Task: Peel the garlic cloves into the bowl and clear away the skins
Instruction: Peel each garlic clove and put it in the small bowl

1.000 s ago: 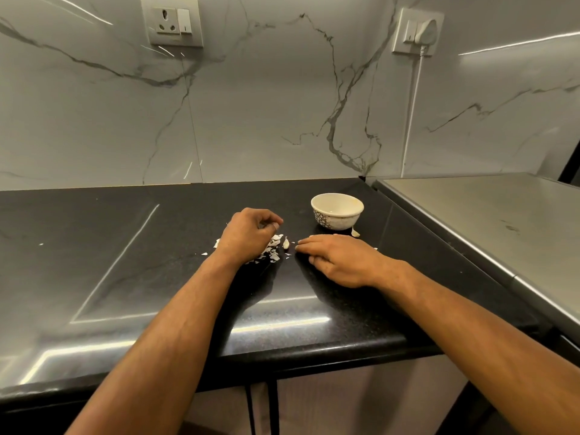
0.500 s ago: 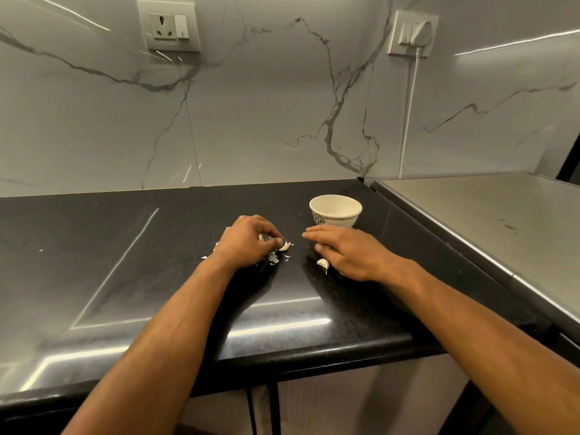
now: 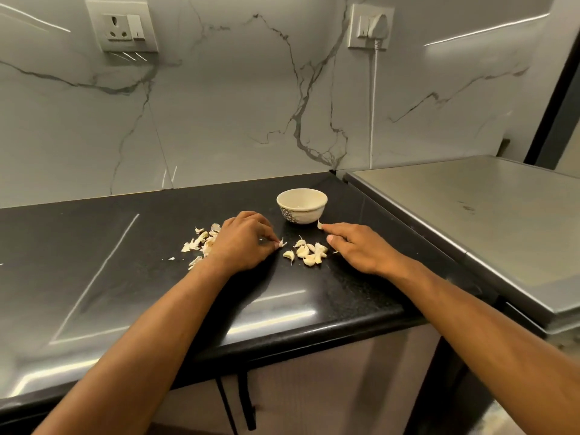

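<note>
A small cream bowl stands on the black counter. Several garlic cloves lie in a loose heap in front of it, between my hands. A pile of papery skins lies to the left, partly hidden by my left hand, whose curled fingertips pinch a small skin piece on the counter. My right hand rests flat on the counter to the right of the cloves; its extended fingertip touches one clove beside the bowl's base.
A grey steel appliance top adjoins the counter on the right, slightly higher. The marble wall behind carries a socket and a plugged-in white cord. The counter's front edge runs under my forearms.
My right hand has slid right and lifted off the cloves, uncovering the heap, and now reaches to the clove by the bowl. My left hand has shifted slightly right, pinching a skin piece.
</note>
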A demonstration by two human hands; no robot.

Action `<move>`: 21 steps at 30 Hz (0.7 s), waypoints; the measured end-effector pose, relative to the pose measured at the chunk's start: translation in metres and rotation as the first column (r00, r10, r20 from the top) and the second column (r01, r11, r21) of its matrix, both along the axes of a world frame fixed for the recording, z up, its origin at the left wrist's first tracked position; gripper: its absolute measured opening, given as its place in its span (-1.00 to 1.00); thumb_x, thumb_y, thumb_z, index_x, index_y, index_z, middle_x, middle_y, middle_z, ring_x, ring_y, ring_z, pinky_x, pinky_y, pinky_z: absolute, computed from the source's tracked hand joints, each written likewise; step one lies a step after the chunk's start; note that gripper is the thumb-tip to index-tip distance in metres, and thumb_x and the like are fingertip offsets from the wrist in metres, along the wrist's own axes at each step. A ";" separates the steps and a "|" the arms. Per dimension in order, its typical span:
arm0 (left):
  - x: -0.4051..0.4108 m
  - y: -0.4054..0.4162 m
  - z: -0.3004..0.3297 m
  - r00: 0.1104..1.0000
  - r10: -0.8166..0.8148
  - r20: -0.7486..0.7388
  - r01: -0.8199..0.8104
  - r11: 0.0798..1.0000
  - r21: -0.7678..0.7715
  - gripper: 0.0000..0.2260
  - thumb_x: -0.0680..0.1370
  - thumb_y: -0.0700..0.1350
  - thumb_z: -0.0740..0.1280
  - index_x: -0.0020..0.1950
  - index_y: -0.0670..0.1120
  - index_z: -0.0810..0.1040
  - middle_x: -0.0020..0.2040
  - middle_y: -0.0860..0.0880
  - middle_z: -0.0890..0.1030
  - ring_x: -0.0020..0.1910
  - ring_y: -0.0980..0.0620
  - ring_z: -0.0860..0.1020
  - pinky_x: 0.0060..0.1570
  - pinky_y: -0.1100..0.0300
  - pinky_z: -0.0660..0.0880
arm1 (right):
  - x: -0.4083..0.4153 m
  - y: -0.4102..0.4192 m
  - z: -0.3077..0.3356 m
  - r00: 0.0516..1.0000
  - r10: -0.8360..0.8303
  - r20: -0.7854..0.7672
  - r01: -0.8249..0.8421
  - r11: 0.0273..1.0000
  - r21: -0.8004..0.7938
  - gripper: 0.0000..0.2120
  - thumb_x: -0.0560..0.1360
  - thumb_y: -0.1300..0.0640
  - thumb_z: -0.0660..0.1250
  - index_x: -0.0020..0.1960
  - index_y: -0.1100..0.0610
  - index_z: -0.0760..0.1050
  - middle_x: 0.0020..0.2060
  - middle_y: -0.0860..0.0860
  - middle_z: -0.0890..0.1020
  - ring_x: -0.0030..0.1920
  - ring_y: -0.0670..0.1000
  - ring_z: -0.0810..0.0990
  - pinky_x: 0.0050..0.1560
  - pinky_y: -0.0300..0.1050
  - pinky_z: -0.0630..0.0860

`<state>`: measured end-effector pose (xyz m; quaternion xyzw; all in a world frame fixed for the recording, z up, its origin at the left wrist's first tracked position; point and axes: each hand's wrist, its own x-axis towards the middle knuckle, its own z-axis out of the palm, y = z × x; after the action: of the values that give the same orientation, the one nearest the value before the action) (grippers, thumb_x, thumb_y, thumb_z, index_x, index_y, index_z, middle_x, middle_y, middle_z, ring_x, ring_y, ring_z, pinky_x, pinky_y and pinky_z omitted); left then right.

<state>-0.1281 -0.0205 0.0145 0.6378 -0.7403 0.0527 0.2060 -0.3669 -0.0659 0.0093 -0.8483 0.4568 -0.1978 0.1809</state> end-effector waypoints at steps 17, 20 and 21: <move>-0.003 -0.005 0.001 0.994 -0.088 -0.068 0.082 0.993 -0.088 -0.93 0.49 -0.04 0.44 -0.08 0.01 0.70 -0.06 0.05 0.62 0.14 -0.01 0.50 0.19 0.00 0.41 | 0.037 0.006 0.016 0.984 0.172 0.045 -0.157 0.961 -0.229 -0.84 0.53 0.09 0.37 0.05 0.04 0.69 -0.03 -0.10 0.66 -0.09 -0.13 0.52 -0.06 -0.18 0.42; 0.003 -0.006 0.000 0.995 -0.076 -0.058 0.071 0.994 -0.085 -0.92 0.50 -0.05 0.42 -0.06 0.00 0.69 -0.03 0.04 0.63 0.15 -0.02 0.49 0.17 0.05 0.41 | 0.051 0.002 0.021 0.984 0.122 -0.133 -0.145 0.972 -0.183 -0.84 0.52 0.02 0.37 0.05 0.00 0.68 -0.10 -0.12 0.60 -0.07 -0.09 0.54 -0.15 -0.18 0.37; 0.006 -0.007 0.000 0.995 -0.063 -0.071 0.057 0.995 -0.083 -0.91 0.51 -0.05 0.42 -0.05 0.00 0.69 -0.02 0.04 0.63 0.15 -0.02 0.49 0.16 0.06 0.41 | 0.054 0.000 0.021 0.981 0.106 -0.166 -0.135 0.974 -0.181 -0.85 0.52 0.03 0.37 0.03 0.00 0.68 -0.13 -0.13 0.57 -0.08 -0.08 0.54 -0.21 -0.20 0.35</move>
<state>-0.1224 -0.0271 0.0148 0.6077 -0.7484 0.0527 0.2603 -0.3128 -0.0657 0.0306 -0.9007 0.3959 -0.1628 0.0743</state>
